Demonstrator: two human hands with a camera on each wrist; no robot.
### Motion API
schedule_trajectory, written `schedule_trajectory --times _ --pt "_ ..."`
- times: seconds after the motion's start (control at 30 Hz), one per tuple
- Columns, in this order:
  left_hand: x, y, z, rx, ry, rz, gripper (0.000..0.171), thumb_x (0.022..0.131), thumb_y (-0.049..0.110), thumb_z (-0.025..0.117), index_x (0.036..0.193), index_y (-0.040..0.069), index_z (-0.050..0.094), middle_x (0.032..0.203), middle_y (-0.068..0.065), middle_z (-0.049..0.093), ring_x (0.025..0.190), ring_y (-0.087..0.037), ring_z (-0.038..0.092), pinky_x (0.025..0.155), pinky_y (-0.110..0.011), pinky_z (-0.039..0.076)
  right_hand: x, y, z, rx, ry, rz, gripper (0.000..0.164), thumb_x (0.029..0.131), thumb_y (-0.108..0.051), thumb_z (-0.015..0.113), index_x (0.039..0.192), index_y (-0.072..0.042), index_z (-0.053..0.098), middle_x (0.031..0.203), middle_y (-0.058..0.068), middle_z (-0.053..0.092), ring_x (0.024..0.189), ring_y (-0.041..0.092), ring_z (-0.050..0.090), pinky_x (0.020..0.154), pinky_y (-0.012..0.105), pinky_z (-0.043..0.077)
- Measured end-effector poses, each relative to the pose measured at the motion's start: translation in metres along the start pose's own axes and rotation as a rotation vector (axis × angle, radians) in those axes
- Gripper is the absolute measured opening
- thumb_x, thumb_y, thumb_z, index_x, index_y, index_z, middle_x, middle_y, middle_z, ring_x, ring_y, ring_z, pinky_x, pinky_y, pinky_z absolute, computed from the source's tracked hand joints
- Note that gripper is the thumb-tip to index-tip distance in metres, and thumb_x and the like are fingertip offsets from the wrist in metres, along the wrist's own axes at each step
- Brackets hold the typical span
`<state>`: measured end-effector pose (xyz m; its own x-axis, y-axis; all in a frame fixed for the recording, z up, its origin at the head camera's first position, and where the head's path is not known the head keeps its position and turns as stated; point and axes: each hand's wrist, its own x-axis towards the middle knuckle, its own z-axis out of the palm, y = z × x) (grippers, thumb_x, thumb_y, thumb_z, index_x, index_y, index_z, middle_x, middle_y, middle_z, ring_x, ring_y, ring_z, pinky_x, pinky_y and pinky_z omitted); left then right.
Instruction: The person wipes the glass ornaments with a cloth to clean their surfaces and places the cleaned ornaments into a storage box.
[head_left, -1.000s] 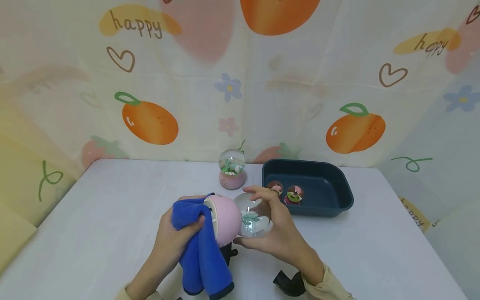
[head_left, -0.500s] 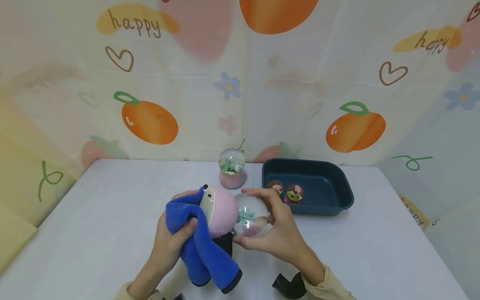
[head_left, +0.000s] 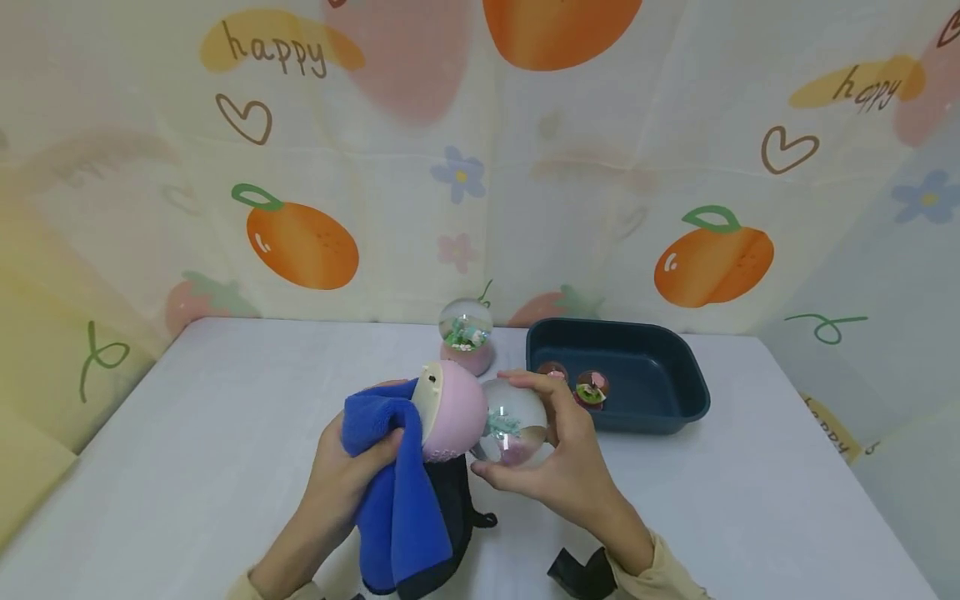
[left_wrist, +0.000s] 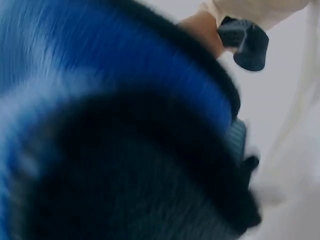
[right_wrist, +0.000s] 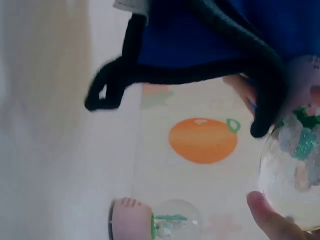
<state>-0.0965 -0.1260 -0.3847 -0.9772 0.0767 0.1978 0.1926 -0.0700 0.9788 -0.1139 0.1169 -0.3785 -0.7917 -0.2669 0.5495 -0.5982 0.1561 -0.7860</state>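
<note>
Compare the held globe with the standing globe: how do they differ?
The held globe is tipped sideways; the standing globe is upright on the table.
The held globe's cream underside shows; the standing globe's is hidden.
The left hand, through a blue cloth, and right hand grip the held globe; neither touches the standing globe.
Both have pink bases and clear spheres.

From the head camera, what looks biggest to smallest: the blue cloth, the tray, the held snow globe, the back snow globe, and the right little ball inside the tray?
Blue cloth and tray: too close to rank.
Held snow globe, though it is nearer to us.
Back snow globe.
Right little ball.
</note>
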Motion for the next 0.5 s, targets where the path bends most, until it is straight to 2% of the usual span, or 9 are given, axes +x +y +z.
schedule_trajectory --times 0.07,0.1,0.17,0.23,0.33,0.4,0.5 --pt "-0.001 0.004 0.005 0.051 0.119 -0.018 0.041 0.090 0.006 0.067 0.130 0.011 0.058 0.117 0.000 0.067 0.101 -0.015 0.065 0.086 -0.026 0.054 0.001 0.002 -0.001 -0.019 0.024 -0.018 0.085 0.060 0.000 0.092 0.133 -0.008 0.049 0.130 0.012 0.056 0.111 0.019 0.059 0.088 0.028 0.057" --pt "-0.001 0.006 0.007 0.070 0.170 -0.003 0.041 0.089 0.004 0.067 0.128 0.011 0.059 0.117 0.000 0.067 0.102 -0.015 0.065 0.086 -0.025 0.054 0.001 0.003 -0.001 -0.026 0.035 -0.024 0.084 0.061 0.000 0.092 0.133 -0.007 0.049 0.128 0.013 0.056 0.111 0.019 0.059 0.087 0.027 0.057" --pt "-0.002 0.007 0.010 0.115 0.242 0.068 0.042 0.088 -0.001 0.068 0.128 0.007 0.059 0.119 0.000 0.066 0.105 -0.014 0.064 0.089 -0.022 0.051 0.002 0.006 -0.002 -0.025 0.049 -0.019 0.082 0.062 0.000 0.091 0.132 -0.005 0.049 0.128 0.015 0.056 0.114 0.020 0.059 0.087 0.027 0.057" --pt "-0.004 0.007 0.011 0.141 0.270 0.159 0.045 0.087 -0.005 0.065 0.130 0.003 0.057 0.125 0.000 0.063 0.112 -0.014 0.060 0.093 -0.019 0.048 0.002 0.007 -0.002 -0.035 0.060 0.003 0.080 0.064 -0.002 0.091 0.132 -0.005 0.049 0.128 0.015 0.057 0.115 0.019 0.059 0.086 0.025 0.057" --pt "-0.006 0.002 0.011 0.152 0.208 0.290 0.059 0.083 -0.013 0.064 0.138 -0.001 0.047 0.134 0.000 0.056 0.119 -0.013 0.055 0.097 -0.017 0.044 0.001 0.007 -0.002 -0.050 0.064 0.062 0.076 0.068 -0.005 0.089 0.132 -0.006 0.049 0.123 0.013 0.061 0.109 0.015 0.062 0.085 0.024 0.057" --pt "-0.006 -0.004 0.011 0.179 0.104 0.384 0.072 0.078 -0.017 0.066 0.143 -0.004 0.039 0.141 -0.005 0.051 0.126 -0.013 0.052 0.102 -0.017 0.043 0.000 0.007 -0.002 -0.054 0.057 0.118 0.073 0.070 -0.007 0.089 0.132 -0.007 0.050 0.120 0.012 0.061 0.102 0.015 0.063 0.078 0.025 0.058" --pt "-0.004 -0.013 0.012 0.378 -0.030 0.536 0.082 0.074 -0.011 0.074 0.145 -0.008 0.032 0.147 -0.018 0.045 0.134 -0.017 0.048 0.111 -0.018 0.037 -0.001 0.005 -0.001 -0.070 0.040 0.204 0.068 0.072 -0.012 0.088 0.130 -0.009 0.052 0.116 0.012 0.062 0.094 0.019 0.061 0.070 0.028 0.058"
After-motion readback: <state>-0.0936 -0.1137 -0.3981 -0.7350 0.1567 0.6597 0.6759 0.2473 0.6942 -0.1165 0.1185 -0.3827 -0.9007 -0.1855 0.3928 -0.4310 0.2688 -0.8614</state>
